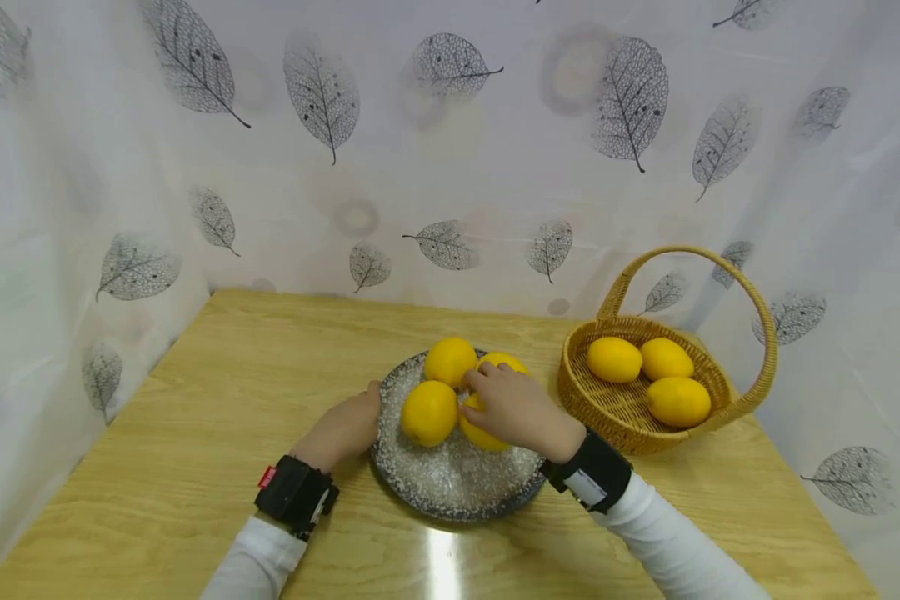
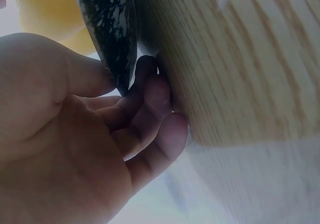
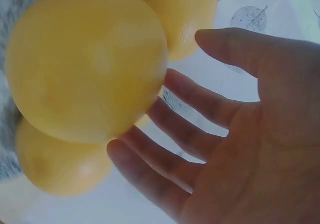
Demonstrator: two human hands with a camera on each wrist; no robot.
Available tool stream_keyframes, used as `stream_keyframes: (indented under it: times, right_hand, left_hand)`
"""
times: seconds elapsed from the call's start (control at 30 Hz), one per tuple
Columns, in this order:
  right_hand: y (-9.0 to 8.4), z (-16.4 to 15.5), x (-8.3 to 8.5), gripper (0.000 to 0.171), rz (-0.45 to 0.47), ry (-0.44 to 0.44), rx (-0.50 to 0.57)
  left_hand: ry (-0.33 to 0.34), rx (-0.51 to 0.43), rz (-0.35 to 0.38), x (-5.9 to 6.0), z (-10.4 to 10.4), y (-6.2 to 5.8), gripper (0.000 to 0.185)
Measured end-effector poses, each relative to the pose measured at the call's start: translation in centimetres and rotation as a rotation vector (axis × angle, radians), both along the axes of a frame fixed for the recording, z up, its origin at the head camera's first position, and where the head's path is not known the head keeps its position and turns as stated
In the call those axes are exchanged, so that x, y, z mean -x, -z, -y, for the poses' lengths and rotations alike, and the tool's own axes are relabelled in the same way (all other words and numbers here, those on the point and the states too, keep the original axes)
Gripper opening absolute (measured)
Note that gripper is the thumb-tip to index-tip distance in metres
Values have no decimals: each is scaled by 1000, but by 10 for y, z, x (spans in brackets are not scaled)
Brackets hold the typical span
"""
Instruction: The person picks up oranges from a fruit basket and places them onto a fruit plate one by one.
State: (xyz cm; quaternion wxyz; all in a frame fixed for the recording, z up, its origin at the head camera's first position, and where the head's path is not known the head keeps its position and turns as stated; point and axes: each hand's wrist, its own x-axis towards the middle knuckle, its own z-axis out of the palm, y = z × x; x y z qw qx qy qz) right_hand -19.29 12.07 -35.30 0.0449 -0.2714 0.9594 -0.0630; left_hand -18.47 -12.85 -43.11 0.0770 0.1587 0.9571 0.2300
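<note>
**Hands at the plate of lemons**

At the left, my left hand (image 1: 342,431) is at the near-left rim of the speckled plate (image 1: 450,483). My left wrist view shows the thumb lying on top of the dark rim and the curled fingers (image 2: 150,108) tucked under its edge against the wooden table (image 1: 195,433), so this hand pinches the plate's edge.

On the plate lie four lemons: a front-left lemon (image 1: 429,412), a back-left lemon (image 1: 450,361), a back-right lemon (image 1: 504,362) and a front-right lemon (image 1: 480,433) that is partly covered by my hand.

My right hand (image 1: 516,408) lies over the right side of the plate, above the front-right lemon, its fingertips reaching between the two back lemons. In my right wrist view the fingers (image 3: 195,134) are spread and only slightly bent, the fingertips touching a lemon's skin; they are not clamped around it.

Further right, just beside the plate, stands a wicker basket (image 1: 630,417) with an arched handle, holding three more lemons (image 1: 648,375). A white curtain with a grey leaf print (image 1: 450,125) hangs behind the table.
</note>
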Motion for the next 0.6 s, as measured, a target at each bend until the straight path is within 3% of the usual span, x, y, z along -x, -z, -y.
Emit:
stream_keyframes:
  times: [0.13, 0.33, 0.6]
  right_hand:
    - [-6, -8, 7, 31, 86, -30, 31]
    - [-12, -18, 15, 27, 132, -43, 77]
    - [-16, -28, 26, 34, 170, -30, 131]
  left_hand:
    - [0, 31, 5, 0, 1, -2, 51]
    - [-8, 51, 14, 2, 0, 0, 52]
    - [-10, 46, 31, 1, 1, -2, 53]
